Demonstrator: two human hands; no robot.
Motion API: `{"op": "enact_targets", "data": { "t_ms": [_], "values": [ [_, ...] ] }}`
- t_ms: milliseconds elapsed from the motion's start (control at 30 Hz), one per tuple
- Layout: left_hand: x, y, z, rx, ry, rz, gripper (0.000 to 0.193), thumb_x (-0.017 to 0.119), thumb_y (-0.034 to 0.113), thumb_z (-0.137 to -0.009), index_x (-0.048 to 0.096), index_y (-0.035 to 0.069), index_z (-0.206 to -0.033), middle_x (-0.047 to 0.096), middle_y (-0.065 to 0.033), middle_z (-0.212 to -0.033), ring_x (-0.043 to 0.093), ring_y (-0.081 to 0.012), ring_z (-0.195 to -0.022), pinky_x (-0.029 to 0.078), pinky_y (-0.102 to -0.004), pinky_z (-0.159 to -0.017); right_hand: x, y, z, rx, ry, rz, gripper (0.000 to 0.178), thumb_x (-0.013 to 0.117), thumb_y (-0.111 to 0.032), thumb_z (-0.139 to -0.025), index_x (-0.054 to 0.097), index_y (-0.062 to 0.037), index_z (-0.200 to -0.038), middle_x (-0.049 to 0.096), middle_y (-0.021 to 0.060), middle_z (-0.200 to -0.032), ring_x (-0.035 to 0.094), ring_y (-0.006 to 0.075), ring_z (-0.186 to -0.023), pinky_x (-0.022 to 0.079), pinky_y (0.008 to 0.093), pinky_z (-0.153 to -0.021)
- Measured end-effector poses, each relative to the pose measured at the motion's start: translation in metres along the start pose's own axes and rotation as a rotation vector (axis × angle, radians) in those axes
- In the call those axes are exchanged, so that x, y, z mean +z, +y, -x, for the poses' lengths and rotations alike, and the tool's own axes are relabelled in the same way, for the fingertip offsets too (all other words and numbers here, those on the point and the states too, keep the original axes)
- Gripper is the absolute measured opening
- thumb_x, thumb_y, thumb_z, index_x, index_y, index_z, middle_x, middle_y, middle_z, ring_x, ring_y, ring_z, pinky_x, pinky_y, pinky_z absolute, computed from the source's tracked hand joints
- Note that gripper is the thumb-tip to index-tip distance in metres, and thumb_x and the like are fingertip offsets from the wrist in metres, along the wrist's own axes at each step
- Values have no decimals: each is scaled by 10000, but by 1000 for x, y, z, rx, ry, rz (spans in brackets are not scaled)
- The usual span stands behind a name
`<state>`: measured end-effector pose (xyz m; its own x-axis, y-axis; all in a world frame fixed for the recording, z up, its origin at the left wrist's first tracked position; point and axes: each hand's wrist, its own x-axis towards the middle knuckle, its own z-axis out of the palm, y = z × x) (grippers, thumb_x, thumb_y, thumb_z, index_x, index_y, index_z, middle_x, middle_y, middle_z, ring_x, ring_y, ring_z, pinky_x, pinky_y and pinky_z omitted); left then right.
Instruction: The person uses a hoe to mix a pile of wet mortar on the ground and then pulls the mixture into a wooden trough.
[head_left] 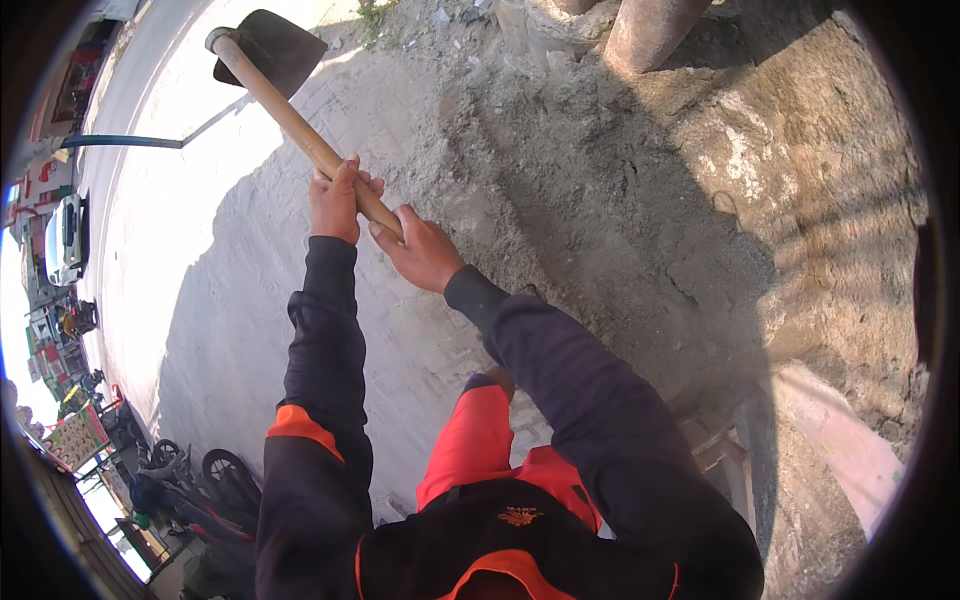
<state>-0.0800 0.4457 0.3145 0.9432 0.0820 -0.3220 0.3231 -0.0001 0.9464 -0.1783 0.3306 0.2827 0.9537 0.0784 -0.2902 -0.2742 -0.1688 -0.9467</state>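
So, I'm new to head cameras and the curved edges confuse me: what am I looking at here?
No machine here: a person is working bare-handed. The single picture comes from a wide fisheye camera on their head, looking down, so straight edges bend. The left hand grips the wooden handle of a hoe; the right hand holds the handle's near end. The dark blade is at the far end. Pale ground lies beneath, with grey, crumbly material heaped to the right.
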Motion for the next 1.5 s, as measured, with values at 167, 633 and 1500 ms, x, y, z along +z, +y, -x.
{"op": "enact_targets", "data": {
  "t_ms": [167, 633, 1500],
  "values": [
    [85, -197, -26, -190, -55, -136, 208, 625, 128, -900, 471, -8, -935, 570, -67, -725, 564, -134, -621, 458, -306, -518, -38, 159, -39, 200, 70, 203, 422, 494, -329, -959, 495, 45, -1153, 630, 311, -1023, 604, 470, -984, 464, 511, -802],
    [174, -309, 254, -1197, -307, 275, 171, 591, 119, -941, 488, 23, -1039, 556, -136, -874, 599, -291, -778, 544, -475, -694, -140, 158, 298, 1003, 34, -235, 348, 483, -406, -995, 532, -62, -982, 522, -7, -756, 511, 112, -582, 464, 329, -531],
    [309, -235, 963, -1687, -1207, 21, 309, 693, 259, -901, 482, 129, -1085, 564, -101, -1187, 531, -304, -1195, 386, -537, -1068, -70, 31, 1310, 1818, 914, 873, 115, 661, -135, -739, 648, -108, -850, 623, 108, -902, 603, 366, -912, 465, 492, -813]
  ]
}}
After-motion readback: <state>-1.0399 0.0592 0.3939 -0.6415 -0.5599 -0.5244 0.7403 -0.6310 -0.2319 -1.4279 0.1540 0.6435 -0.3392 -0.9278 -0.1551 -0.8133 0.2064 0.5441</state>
